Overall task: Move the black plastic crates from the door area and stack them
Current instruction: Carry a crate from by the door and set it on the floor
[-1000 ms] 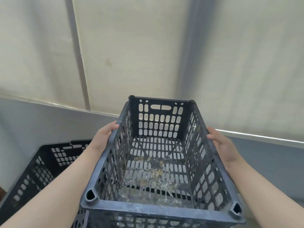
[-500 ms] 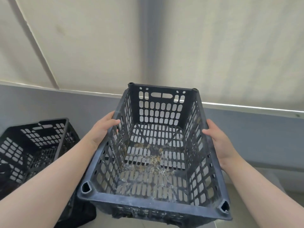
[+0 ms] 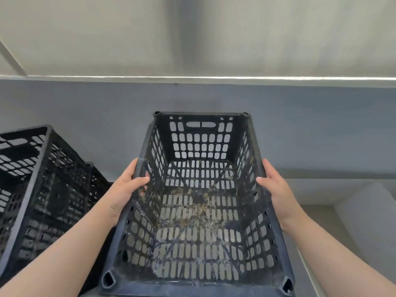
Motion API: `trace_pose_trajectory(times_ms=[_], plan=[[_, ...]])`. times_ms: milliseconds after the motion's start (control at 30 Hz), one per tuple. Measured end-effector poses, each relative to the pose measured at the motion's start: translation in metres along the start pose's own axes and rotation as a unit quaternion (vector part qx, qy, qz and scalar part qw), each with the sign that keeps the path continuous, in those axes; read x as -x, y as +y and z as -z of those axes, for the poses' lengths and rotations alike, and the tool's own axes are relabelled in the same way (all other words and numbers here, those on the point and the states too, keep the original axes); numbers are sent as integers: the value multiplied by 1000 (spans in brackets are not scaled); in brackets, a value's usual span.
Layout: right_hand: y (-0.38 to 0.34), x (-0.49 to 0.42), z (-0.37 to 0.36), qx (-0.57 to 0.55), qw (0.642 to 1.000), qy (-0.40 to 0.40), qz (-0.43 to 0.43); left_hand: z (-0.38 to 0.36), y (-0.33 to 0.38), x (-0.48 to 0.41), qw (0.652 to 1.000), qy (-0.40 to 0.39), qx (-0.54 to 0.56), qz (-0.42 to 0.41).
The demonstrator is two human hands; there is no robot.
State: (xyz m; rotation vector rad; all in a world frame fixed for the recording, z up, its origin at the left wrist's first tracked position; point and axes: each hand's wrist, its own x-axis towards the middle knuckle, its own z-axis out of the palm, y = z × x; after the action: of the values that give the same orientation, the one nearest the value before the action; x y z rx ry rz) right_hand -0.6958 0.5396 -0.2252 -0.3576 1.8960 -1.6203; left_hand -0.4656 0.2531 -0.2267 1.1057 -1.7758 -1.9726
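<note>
Both hands grip one black crate [image 3: 199, 202] by its long rims — left hand [image 3: 126, 189], right hand [image 3: 276, 189] — held beside a second crate [image 3: 40, 185] at left.

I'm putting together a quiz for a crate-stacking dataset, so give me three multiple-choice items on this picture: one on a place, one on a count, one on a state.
1. Where does the second black slotted plastic crate stand relative to the held black slotted plastic crate?
A. To its left
B. To its right
C. Inside it

2. How many hands grip the held crate?
A. None
B. One
C. Two

3. What is the inside of the held crate like?
A. Full of bottles
B. Bare but for scattered dirt
C. Covered by a lid

Answers:
1 A: the second crate sits at the left edge of the view, apart from the held one.
2 C: the left hand and the right hand each hold a long side rim.
3 B: only scattered dirt lies on its slotted floor.
</note>
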Motion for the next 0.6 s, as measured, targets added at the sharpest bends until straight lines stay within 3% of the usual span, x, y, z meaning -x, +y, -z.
trace_pose_trajectory(times_ms=[600], plan=[[350,-102,-32,12,998,23,-52,-14,-330,-153,998,-36,-42,12]])
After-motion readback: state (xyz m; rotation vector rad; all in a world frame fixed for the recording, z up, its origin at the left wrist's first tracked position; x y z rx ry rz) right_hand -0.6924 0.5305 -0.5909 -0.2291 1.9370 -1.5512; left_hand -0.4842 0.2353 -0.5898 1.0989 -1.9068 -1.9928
